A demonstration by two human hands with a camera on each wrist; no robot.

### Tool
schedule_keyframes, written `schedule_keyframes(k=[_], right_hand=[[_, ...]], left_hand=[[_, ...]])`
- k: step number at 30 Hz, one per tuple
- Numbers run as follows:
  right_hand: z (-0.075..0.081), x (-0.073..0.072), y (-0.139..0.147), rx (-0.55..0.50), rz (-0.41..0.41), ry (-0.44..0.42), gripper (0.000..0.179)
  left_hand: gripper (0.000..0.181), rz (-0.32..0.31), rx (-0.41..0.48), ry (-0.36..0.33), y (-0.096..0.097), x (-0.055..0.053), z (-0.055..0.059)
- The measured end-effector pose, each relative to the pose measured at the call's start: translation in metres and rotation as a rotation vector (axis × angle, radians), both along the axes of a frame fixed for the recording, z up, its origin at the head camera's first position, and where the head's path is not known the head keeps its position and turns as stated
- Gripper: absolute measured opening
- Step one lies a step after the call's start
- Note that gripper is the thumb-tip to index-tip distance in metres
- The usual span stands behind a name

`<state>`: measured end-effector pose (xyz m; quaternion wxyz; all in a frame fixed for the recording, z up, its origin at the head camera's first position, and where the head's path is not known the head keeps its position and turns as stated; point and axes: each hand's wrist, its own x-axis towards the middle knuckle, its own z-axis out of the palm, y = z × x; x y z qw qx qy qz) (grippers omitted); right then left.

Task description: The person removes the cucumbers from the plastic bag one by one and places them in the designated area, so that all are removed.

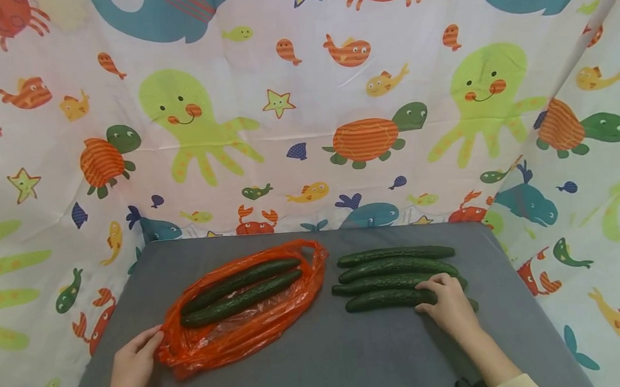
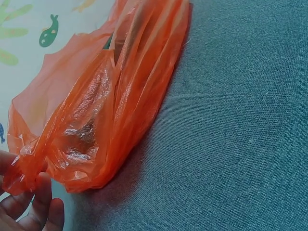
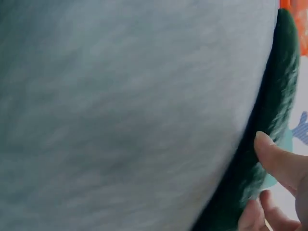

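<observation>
On the left, an orange plastic bag (image 1: 268,334) lies spread open with two long cucumbers (image 1: 242,299) on it. My left hand (image 1: 133,365) pinches the bag's near left corner; in the left wrist view the gathered plastic (image 2: 29,168) sits between thumb and fingers. To the right, several dark green cucumbers (image 1: 396,266) lie side by side, pointing left to right. My right hand (image 1: 450,306) grips the nearest cucumber (image 1: 382,300) toward its right end. The right wrist view has my thumb on one side of that cucumber (image 3: 276,96) and fingers on the other.
A grey cloth covers the table (image 1: 311,367). Behind and at both sides hangs a white curtain (image 1: 298,176) printed with sea animals. A dark strap (image 1: 469,386) circles my right wrist beside a pale sleeve (image 1: 513,385).
</observation>
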<state>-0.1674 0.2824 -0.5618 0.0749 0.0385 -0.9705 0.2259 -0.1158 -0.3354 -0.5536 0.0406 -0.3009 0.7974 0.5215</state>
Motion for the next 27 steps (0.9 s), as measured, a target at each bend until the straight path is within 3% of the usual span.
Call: schedule_keyframes(k=[4, 8, 11, 16, 21, 24, 27], right_hand=[[0.011, -0.004, -0.014, -0.104, 0.083, 0.006, 0.051], [0.026, -0.014, -0.038, -0.315, 0.166, 0.003, 0.052], [0.039, -0.022, -0.064, -0.462, 0.213, 0.004, 0.050], [0.059, -0.042, -0.122, -0.622, 0.265, -0.001, 0.044], [0.065, -0.063, -0.193, -0.696, 0.381, -0.055, 0.042], [0.056, -0.070, -0.232, -0.680, 0.448, -0.099, 0.041], [0.037, -0.075, -0.262, -0.616, 0.488, -0.140, 0.037]], left_hand=[[0.064, -0.002, 0.009, 0.003, 0.000, 0.001, 0.001], [0.061, 0.001, 0.016, 0.002, 0.001, 0.001, 0.002], [0.060, -0.006, 0.010, 0.005, 0.002, 0.000, 0.003], [0.059, -0.010, -0.007, 0.009, 0.002, 0.000, 0.005], [0.058, -0.013, -0.029, 0.010, 0.003, 0.000, 0.005], [0.058, -0.024, -0.033, 0.016, 0.005, -0.001, 0.005], [0.058, -0.041, -0.039, 0.023, 0.007, 0.000, 0.006]])
